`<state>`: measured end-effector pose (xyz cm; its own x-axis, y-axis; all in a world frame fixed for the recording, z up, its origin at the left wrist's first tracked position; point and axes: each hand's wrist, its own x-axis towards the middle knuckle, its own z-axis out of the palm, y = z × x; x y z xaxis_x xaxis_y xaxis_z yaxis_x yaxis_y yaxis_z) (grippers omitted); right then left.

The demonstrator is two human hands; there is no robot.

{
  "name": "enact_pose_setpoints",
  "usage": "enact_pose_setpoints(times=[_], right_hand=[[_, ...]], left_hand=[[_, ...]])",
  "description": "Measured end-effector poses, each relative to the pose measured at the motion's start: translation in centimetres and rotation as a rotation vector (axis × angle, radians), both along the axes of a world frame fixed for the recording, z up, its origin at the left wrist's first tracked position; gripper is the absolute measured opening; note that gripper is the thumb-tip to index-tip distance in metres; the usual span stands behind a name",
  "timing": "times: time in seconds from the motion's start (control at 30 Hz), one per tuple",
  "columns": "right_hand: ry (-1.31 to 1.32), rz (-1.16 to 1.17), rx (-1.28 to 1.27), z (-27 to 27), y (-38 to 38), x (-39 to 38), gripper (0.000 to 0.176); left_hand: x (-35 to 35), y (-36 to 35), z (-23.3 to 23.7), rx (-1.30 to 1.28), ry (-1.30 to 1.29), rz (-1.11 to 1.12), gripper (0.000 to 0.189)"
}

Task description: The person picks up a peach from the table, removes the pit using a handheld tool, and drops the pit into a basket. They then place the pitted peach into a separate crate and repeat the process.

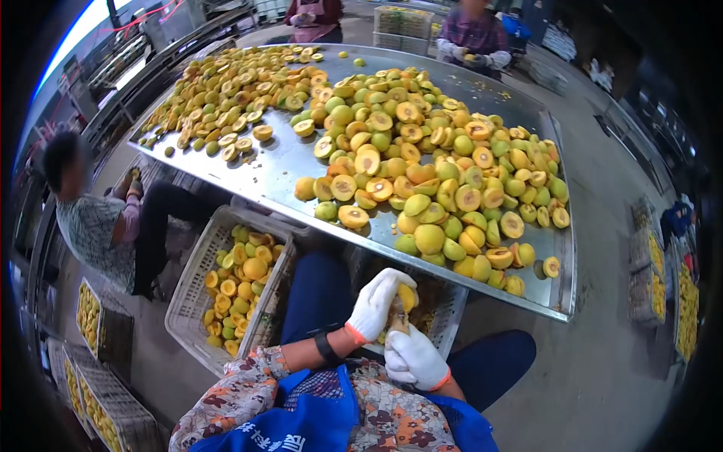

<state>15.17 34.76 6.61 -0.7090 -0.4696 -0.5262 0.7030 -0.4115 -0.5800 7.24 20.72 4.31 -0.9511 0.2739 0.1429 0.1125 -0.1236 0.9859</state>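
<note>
My left hand (pixel 380 301), in a white glove, is closed around a yellow peach half (pixel 407 297) just above my lap. Below it, my right hand (pixel 414 358), also gloved, is curled shut close to the fruit. A tan, narrow piece (pixel 397 324) shows between the two hands, apparently gripped by the right one; its kind is too small and hidden to tell. Under my hands stands a grey crate (pixel 449 320) with brownish bits inside. Beyond them, a large heap of halved peaches (pixel 429 238), several with pits showing, lies on a metal table (pixel 260 181).
A plastic crate (pixel 184 316) of pitted halves stands left of my legs. Another heap of halves (pixel 226 98) covers the table's far left. A seated person (pixel 98 218) is at the left; two others work across the table. Fruit crates (pixel 648 294) are stacked at right.
</note>
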Motion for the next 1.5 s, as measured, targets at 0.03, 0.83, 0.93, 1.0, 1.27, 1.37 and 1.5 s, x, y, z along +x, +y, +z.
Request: enact_pose_setpoints(times=[0.03,0.83,0.93,1.0,1.27,1.37,1.5], right_hand=[[0.014,-0.002,0.015,0.0,-0.1,0.1,0.008],[0.039,0.040,-0.179,-0.5,-1.6,-3.0,0.008],[0.013,0.000,-0.078,-0.3,-2.3,-3.1,0.006],[0.175,-0.029,-0.120,-0.6,-2.1,-3.2,0.007],[0.250,0.025,0.205,-1.8,2.4,-2.0,0.021],[0.143,0.016,0.406,-4.8,4.2,-1.2,0.024],[0.118,0.077,0.397,-5.1,2.8,-1.5,0.027]], left_hand=[[-0.1,0.0,0.0,0.056,-0.024,-0.044,0.037],[-3.1,-0.3,-0.9,0.461,-0.319,-0.007,0.056],[-3.4,-0.3,-1.5,0.696,-0.457,-0.074,0.053],[-3.7,-0.1,-0.7,0.829,-0.608,-0.020,0.053],[-7.2,-11.6,-1.5,0.299,-0.309,0.217,0.041],[-8.4,-17.1,-0.8,-1.115,0.424,0.633,0.031],[-11.0,-14.6,-0.4,-1.270,0.557,0.581,0.032]])
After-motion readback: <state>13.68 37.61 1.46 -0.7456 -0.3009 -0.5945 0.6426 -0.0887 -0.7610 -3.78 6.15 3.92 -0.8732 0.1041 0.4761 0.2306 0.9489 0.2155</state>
